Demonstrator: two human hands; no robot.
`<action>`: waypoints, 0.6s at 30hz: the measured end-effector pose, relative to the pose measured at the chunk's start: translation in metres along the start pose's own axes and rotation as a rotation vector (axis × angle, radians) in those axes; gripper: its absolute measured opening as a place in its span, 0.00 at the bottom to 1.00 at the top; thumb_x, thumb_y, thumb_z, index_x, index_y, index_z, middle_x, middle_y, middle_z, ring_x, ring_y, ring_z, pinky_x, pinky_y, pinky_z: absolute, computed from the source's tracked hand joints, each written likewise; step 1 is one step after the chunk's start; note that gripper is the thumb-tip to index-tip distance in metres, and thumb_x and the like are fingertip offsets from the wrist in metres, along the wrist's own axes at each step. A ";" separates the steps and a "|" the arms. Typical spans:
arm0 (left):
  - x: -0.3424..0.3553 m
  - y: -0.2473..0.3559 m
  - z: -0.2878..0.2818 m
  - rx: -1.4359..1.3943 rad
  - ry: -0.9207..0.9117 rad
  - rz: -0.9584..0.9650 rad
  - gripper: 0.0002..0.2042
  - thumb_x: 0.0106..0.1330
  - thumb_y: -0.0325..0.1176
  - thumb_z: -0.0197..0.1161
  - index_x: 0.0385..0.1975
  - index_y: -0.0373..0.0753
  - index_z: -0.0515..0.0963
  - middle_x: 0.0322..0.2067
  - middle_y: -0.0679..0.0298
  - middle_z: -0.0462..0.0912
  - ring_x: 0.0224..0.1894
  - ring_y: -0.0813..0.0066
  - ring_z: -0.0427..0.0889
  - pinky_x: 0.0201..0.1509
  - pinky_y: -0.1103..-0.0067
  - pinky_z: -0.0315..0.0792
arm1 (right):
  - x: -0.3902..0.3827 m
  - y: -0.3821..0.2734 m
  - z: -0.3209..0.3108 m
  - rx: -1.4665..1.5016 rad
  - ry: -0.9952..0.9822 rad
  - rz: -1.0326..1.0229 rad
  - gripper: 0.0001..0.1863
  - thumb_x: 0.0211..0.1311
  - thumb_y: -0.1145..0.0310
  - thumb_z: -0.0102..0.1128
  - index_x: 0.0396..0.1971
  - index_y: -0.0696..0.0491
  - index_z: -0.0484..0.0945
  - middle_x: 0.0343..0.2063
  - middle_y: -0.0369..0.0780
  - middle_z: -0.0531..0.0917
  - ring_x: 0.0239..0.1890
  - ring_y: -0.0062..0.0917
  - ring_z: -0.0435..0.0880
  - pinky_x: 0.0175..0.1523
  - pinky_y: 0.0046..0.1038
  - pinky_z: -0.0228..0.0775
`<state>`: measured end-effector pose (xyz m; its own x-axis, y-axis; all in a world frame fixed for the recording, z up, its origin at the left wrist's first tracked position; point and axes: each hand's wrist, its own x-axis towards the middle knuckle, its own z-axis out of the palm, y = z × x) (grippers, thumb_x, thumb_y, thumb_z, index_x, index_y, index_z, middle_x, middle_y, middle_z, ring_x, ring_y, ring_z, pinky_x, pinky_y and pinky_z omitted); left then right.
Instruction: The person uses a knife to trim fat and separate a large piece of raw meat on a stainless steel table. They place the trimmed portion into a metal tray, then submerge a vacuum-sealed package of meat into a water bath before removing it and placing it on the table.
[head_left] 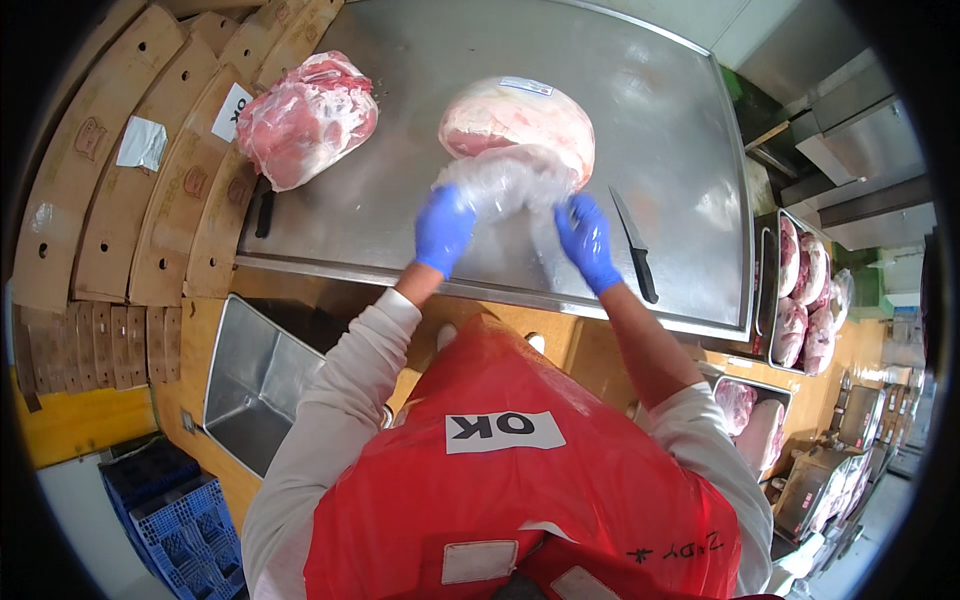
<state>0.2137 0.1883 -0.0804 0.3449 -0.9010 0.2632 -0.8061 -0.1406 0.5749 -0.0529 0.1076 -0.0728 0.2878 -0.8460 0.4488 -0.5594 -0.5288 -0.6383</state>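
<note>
A large pale cut of meat [530, 115] with a small label on top lies at the middle of the steel table. Clear plastic wrap [510, 178] is bunched along its near side. My left hand [445, 230], in a blue glove, is closed on the left end of the wrap. On the right end, the fingers of my right hand [588, 240] pinch the same plastic, also in a blue glove. Just right of that hand, a knife [636, 246] with a black handle rests on the table. A bare, redder piece of meat [315, 120] sits farther left.
Stacked cardboard boxes [130, 180] line the left side. Another black handle [265, 212] shows beside the left meat. An open metal bin [225, 370] stands below the table edge. To the right are metal trays of meat [765, 290]; blue plastic crates [190, 535] are at lower left.
</note>
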 end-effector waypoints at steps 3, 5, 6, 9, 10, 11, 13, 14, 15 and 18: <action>-0.048 -0.013 0.004 0.155 -0.646 0.207 0.27 0.62 0.50 0.69 0.55 0.36 0.79 0.52 0.46 0.84 0.52 0.45 0.84 0.58 0.59 0.76 | -0.080 0.048 0.010 -0.141 -0.360 -0.209 0.16 0.62 0.64 0.71 0.46 0.56 0.83 0.49 0.50 0.85 0.42 0.48 0.87 0.48 0.42 0.81; -0.062 -0.041 -0.010 0.202 -0.973 0.355 0.37 0.63 0.61 0.68 0.62 0.35 0.78 0.59 0.43 0.81 0.62 0.46 0.81 0.69 0.61 0.71 | -0.101 0.038 -0.007 -0.151 -0.548 -0.104 0.17 0.62 0.63 0.72 0.47 0.56 0.85 0.53 0.50 0.85 0.43 0.48 0.88 0.50 0.41 0.82; -0.039 -0.054 -0.007 0.032 -1.248 -0.013 0.40 0.65 0.63 0.67 0.67 0.36 0.76 0.64 0.46 0.79 0.67 0.51 0.77 0.73 0.65 0.68 | -0.094 0.037 -0.014 -0.140 -0.501 -0.073 0.17 0.61 0.62 0.73 0.46 0.56 0.86 0.54 0.50 0.84 0.42 0.47 0.88 0.50 0.41 0.82; 0.009 -0.003 -0.086 -0.244 -0.895 -0.037 0.27 0.71 0.50 0.68 0.61 0.36 0.80 0.56 0.56 0.85 0.59 0.65 0.81 0.67 0.70 0.73 | -0.056 -0.003 -0.053 -0.074 -0.389 0.067 0.20 0.58 0.58 0.78 0.43 0.57 0.88 0.55 0.49 0.86 0.38 0.38 0.90 0.47 0.34 0.84; 0.028 0.013 -0.106 -0.482 -0.713 -0.012 0.22 0.71 0.45 0.69 0.58 0.36 0.83 0.50 0.60 0.88 0.52 0.73 0.84 0.62 0.73 0.77 | -0.032 -0.018 -0.068 0.037 -0.465 0.113 0.20 0.59 0.59 0.77 0.45 0.58 0.88 0.52 0.48 0.87 0.37 0.33 0.90 0.47 0.32 0.83; 0.051 0.022 -0.123 -0.583 -0.561 -0.057 0.17 0.75 0.39 0.66 0.57 0.37 0.84 0.51 0.64 0.88 0.55 0.76 0.82 0.63 0.75 0.76 | -0.007 -0.032 -0.084 0.145 -0.537 0.157 0.20 0.61 0.60 0.77 0.46 0.59 0.88 0.50 0.47 0.89 0.37 0.29 0.90 0.47 0.30 0.83; 0.086 0.078 -0.191 -0.585 -0.349 -0.024 0.18 0.76 0.40 0.64 0.59 0.36 0.82 0.57 0.60 0.85 0.60 0.71 0.81 0.67 0.74 0.74 | 0.033 -0.069 -0.119 0.585 -0.506 0.316 0.18 0.67 0.62 0.72 0.47 0.62 0.87 0.45 0.45 0.91 0.37 0.25 0.88 0.51 0.29 0.81; 0.099 0.071 -0.229 -0.358 -0.196 0.411 0.19 0.75 0.38 0.63 0.60 0.35 0.81 0.57 0.59 0.85 0.61 0.70 0.82 0.67 0.74 0.74 | 0.055 -0.108 -0.142 0.774 -0.484 0.242 0.19 0.71 0.61 0.67 0.48 0.63 0.86 0.46 0.46 0.90 0.39 0.28 0.88 0.53 0.31 0.80; 0.107 0.086 -0.248 -0.451 -0.150 0.513 0.19 0.75 0.37 0.62 0.61 0.34 0.79 0.58 0.58 0.84 0.60 0.68 0.82 0.66 0.74 0.75 | 0.069 -0.131 -0.168 0.940 -0.432 0.190 0.20 0.74 0.61 0.63 0.49 0.65 0.85 0.47 0.48 0.89 0.41 0.31 0.89 0.56 0.33 0.79; 0.099 0.137 -0.272 -0.976 -0.173 0.429 0.21 0.75 0.33 0.58 0.65 0.31 0.73 0.60 0.55 0.81 0.60 0.64 0.82 0.66 0.73 0.75 | 0.086 -0.119 -0.214 1.609 -0.345 -0.118 0.28 0.80 0.54 0.48 0.57 0.67 0.78 0.53 0.61 0.84 0.48 0.48 0.87 0.62 0.45 0.76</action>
<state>0.2683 0.1912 0.2355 -0.0088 -0.8538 0.5206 -0.0855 0.5194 0.8503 -0.1280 0.1119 0.1754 0.5393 -0.6563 0.5277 0.7431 0.0761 -0.6648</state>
